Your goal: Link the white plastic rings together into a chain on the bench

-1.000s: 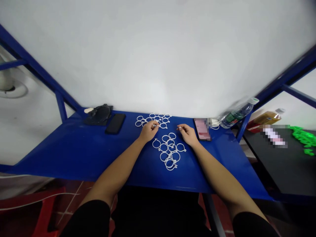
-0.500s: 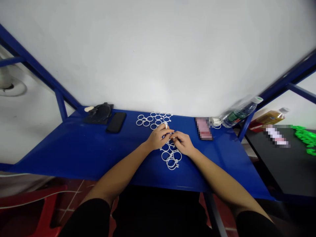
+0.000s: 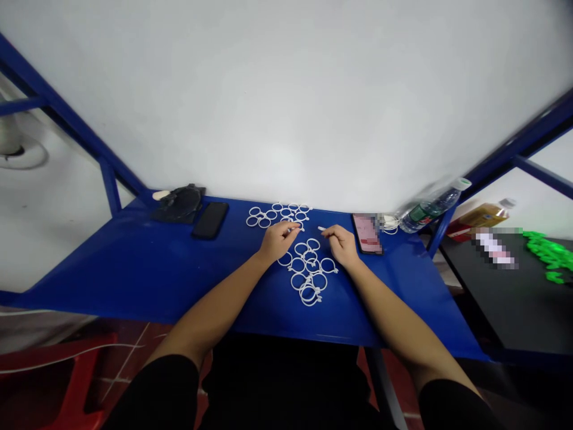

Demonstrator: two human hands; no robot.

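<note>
My left hand (image 3: 278, 240) is closed in a pinch at the far part of the ring group. A white plastic ring (image 3: 301, 227) shows at its fingertips, partly hidden by the fingers. To the right, my right hand (image 3: 342, 245) is raised a little, thumb and forefinger pinched on a small white piece (image 3: 321, 229) whose exact shape is too small to tell. Between and below the hands lies a loose heap of white rings with small clasp tabs (image 3: 310, 280), some overlapping. Behind the left hand, several more white rings (image 3: 255, 221) lie side by side near the wall.
On the blue table (image 3: 179, 275) are a black phone (image 3: 210, 220) and a black plastic bag (image 3: 181, 204) at left. A lit phone (image 3: 367, 233), white cable (image 3: 390, 223) and water bottle (image 3: 434, 206) are at right. A dark side table (image 3: 505, 304) holds green pieces (image 3: 548, 251).
My hands were together over the rings and have moved apart, the right one to the right and the left slightly left. Rings that they covered now show.
</note>
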